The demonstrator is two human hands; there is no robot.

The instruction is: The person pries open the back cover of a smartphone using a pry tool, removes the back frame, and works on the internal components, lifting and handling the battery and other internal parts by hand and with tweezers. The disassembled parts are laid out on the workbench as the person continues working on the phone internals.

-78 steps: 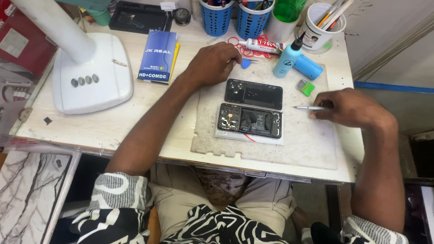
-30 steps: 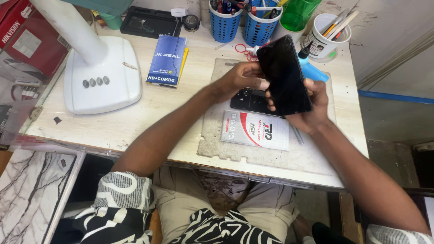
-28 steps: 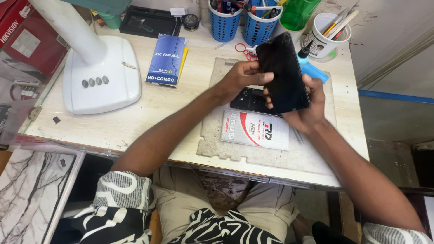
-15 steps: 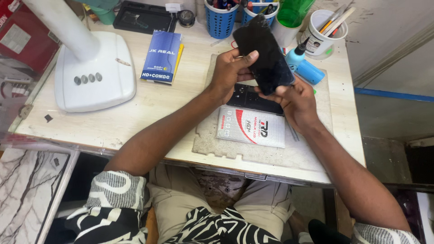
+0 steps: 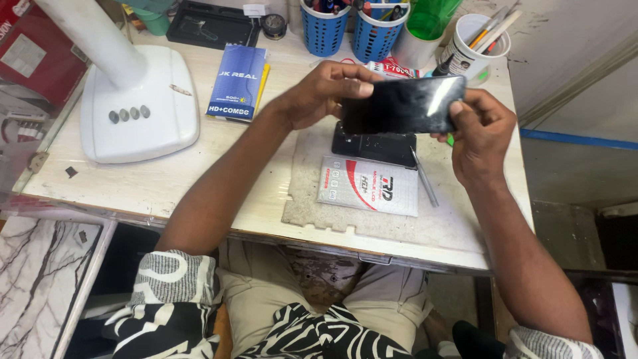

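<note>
While our knees sit under the table (image 5: 100, 186), a white packet (image 5: 369, 186) and metal tool (image 5: 424, 183) lie on the worn mat (image 5: 312, 206); above them our left hand (image 5: 319, 93) and right hand (image 5: 482, 129) pinch the dark phone screen (image 5: 402, 105) by its ends, level, seemingly to spare the glass; blue cups (image 5: 325, 30) stand beyond

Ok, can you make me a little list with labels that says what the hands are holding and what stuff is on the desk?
Left hand: grips the left end of the black phone screen
Right hand: grips its right end
Screen: held flat above the desk, glass dark
Under it: opened black phone on the grey mat
Beside that: white packet, thin metal tool
Farther left: blue box, white fan base
Back edge: two blue baskets, white cup of tools
</note>
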